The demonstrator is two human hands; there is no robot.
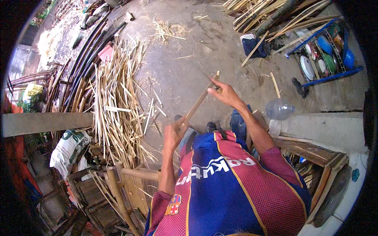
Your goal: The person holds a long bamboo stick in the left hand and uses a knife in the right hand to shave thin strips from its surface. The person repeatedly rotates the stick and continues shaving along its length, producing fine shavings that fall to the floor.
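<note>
A pale bamboo strip [197,103] slants between my hands, its far end sticking up past my right hand. My left hand [176,129] is closed round the strip's near end. My right hand [223,93] is closed at the far end, its fingers against the strip. From that hand a thin dark blade, looking like a knife [205,76], points away to the upper left; it is blurred and its handle is mostly hidden in my fingers.
A big heap of split bamboo strips [118,106] lies at left, beside dark long poles [88,59]. More strips [256,15] lie far right, near a blue-framed rack of dishes [327,55]. A clear plastic jug [278,109] lies at right; a bamboo chair [118,188] stands near left.
</note>
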